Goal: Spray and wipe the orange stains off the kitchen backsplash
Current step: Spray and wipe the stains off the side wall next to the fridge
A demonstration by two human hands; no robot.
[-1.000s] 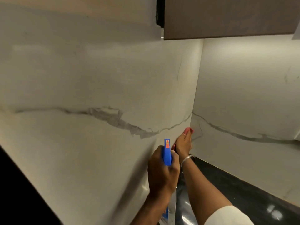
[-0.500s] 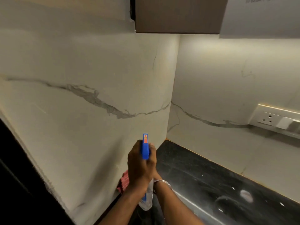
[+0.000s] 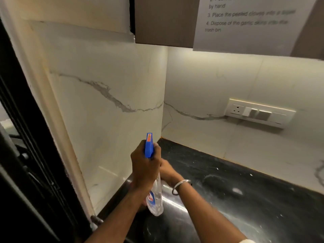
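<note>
Meeting in a corner, two white marble backsplash (image 3: 108, 81) panels w/ grey veins are taking up most of the view; faint orange staining is showing along the left panel's outer edge and as a thin orange line where the back panel meets the counter. Black stone countertop (image 3: 245, 190) is running along the bottom right, w/ pale smears and specks on it. Brown upper cabinet (image 3: 164, 20) is hanging overhead, a printed paper sheet (image 3: 245, 23) stuck to its front. White switch/socket plate (image 3: 259, 113) is sitting on the back panel, right side. Dark frame is running down the left edge. Left hand (image 3: 145, 165) is gripping the spray bottle (image 3: 156, 199) near the counter's left edge, blue nozzle pointing at the corner. Right hand (image 3: 166, 171) is sitting mostly behind the left — can't tell its grip; metal bangle (image 3: 180, 186) on the wrist.
</note>
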